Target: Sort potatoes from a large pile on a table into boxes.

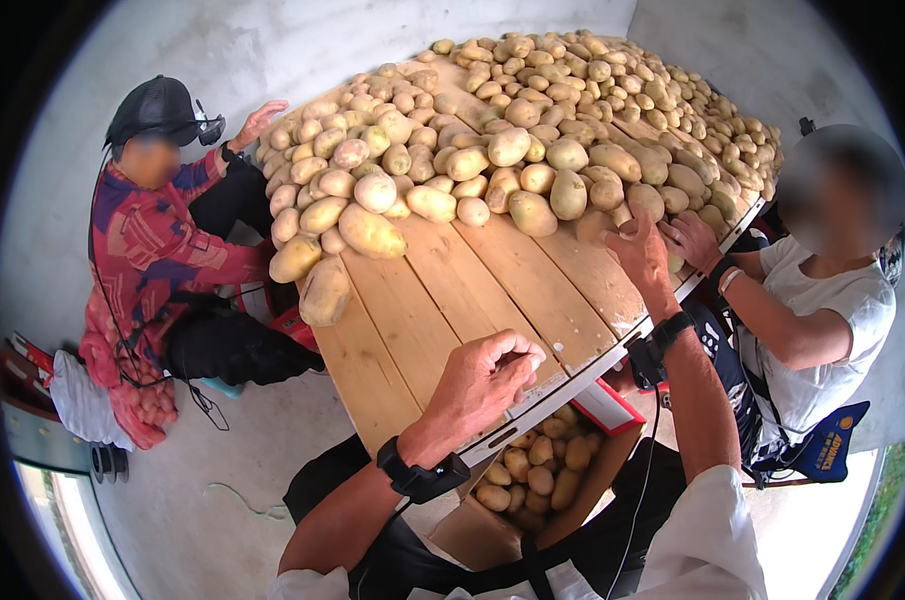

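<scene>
My left hand (490, 373) hovers over the near edge of the wooden plank table (452, 292), its fingers curled; whether it holds anything is hidden. My right hand (642, 251) reaches to the right front of the heap of potatoes (527, 150), with fingers bent beside a potato (593, 226); a firm grip on it cannot be made out. Below the near edge, a cardboard box (475, 529) holds several potatoes (540, 469). A large potato (325, 291) lies at the left edge of the planks.
A co-worker in a patterned red shirt (167, 232) sits at the left, one hand raised near the heap. Another in a white shirt (835, 330) sits at the right, a hand (694, 240) close to mine. Red mesh sacks (141, 405) lie on the floor at left.
</scene>
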Demonstrator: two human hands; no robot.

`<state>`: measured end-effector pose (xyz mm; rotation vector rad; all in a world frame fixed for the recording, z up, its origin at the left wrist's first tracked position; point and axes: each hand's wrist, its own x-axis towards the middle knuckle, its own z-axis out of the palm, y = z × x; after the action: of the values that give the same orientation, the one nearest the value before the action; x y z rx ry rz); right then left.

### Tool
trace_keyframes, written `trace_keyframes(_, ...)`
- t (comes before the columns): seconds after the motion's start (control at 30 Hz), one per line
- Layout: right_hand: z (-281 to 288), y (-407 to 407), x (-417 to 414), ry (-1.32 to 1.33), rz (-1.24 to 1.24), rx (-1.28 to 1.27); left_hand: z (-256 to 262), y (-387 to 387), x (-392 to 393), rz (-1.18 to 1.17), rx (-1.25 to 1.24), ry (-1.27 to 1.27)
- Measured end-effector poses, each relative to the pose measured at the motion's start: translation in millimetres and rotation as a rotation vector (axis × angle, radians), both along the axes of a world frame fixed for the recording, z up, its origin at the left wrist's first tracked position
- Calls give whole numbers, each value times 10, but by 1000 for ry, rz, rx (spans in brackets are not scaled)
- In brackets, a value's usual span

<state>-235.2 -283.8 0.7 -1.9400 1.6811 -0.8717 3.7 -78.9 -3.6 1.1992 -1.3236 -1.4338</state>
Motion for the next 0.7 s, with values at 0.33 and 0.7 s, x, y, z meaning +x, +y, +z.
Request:
trace_keyframes(0.33, -69, 84, 246, 1, -136, 194, -48, -61, -43, 32, 45, 50)
trace_keyframes(0.7, 76, 569, 5, 457, 90, 149, -83, -117, -55, 44, 12, -92)
